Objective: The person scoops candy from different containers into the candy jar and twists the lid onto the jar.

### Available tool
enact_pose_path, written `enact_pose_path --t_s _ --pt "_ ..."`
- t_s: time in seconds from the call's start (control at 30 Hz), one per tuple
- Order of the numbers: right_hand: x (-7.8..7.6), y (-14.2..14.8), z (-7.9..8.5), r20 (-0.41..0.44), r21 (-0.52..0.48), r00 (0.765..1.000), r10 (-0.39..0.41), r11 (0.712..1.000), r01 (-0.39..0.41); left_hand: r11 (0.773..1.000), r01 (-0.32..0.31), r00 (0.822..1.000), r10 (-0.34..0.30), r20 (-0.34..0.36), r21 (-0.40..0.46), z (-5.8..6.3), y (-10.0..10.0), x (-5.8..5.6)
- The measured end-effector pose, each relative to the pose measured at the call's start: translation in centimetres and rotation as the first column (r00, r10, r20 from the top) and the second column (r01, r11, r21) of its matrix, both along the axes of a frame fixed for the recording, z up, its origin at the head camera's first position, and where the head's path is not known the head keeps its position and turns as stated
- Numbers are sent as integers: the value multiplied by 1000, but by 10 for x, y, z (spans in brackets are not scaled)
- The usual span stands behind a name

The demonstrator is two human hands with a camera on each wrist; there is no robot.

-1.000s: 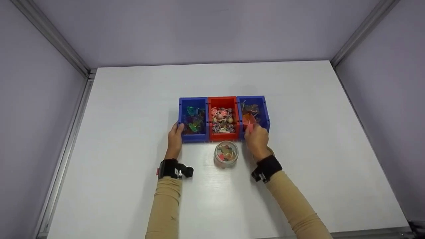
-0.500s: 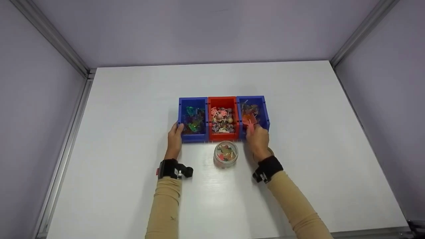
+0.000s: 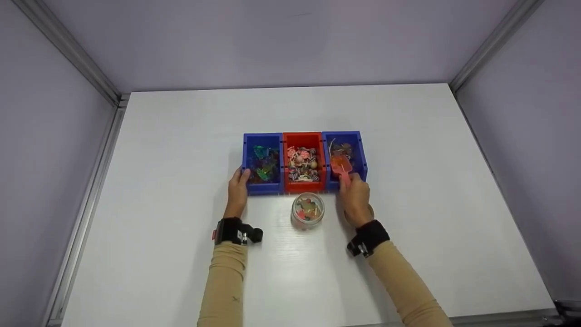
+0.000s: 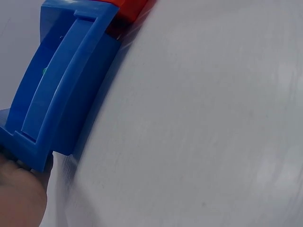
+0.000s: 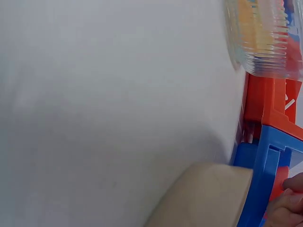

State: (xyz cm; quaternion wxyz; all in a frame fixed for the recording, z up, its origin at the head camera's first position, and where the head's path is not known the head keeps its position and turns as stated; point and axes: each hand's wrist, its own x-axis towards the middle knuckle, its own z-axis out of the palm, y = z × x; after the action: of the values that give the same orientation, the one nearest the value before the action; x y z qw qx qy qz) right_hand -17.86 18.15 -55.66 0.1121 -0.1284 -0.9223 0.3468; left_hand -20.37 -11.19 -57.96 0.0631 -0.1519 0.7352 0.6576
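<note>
My right hand [image 3: 355,195] grips the handle of a translucent red scoop [image 3: 344,169] over the right blue bin [image 3: 360,150]. Something orange and a short white stick show in the scoop's bowl. In the right wrist view, my fingers [image 5: 289,205] hold the red handle at the bin's front rim. My left hand [image 3: 237,190] holds the outer side of the left blue bin [image 3: 265,187], near its front corner; the left wrist view has that hand [image 4: 21,191] under the corner of the rim. Between them sits a red bin [image 3: 305,187] of lollipops.
A clear jar [image 3: 307,222] partly filled with colourful pieces stands before the red bin. A beige round object [image 5: 203,194] lies under my right wrist, mostly hidden in the head view. The bins rest on a white table [image 3: 181,145] with grey walls around it.
My right hand and the scoop have drawn slightly back toward me, and more of the scoop's bowl and handle now shows. My left hand stays at the left bin.
</note>
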Motion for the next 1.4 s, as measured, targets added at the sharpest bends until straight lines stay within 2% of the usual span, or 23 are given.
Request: enact_pose_path --t_s 0.13,0.37,0.77,0.9,1.07,1.1,1.3,1.33,1.4 --pt "4 0 -1 9 -25 1000 -12 1000 12 1000 10 1000 -10 8 -11 1 0 1" --pt "9 1 -1 -51 -44 999 -20 999 18 1000 21 1000 -21 3 -12 4 0 1" --pt "14 4 -4 -67 -64 997 -28 998 23 1000 20 1000 -20 -9 -6 1 0 0" --pt "17 7 -5 -131 -98 991 -27 995 14 1000 15 1000 -15 -19 4 1 0 0" --pt "21 13 -8 -240 -131 970 -23 991 -9 1000 8 1000 -8 -26 10 1 -1 0" --pt "22 14 -8 -258 -138 966 -21 990 -16 1000 14 1000 -14 -15 13 6 0 2" --pt "28 23 -5 -297 -168 955 16 983 -69 1000 25 999 -25 20 0 7 -1 2" --pt "29 24 -4 -301 -166 953 25 983 -78 1000 20 1000 -19 17 -7 2 -1 1" --pt "31 27 -2 -316 -150 948 41 984 -92 1000 15 1000 -15 22 -11 3 -1 1"
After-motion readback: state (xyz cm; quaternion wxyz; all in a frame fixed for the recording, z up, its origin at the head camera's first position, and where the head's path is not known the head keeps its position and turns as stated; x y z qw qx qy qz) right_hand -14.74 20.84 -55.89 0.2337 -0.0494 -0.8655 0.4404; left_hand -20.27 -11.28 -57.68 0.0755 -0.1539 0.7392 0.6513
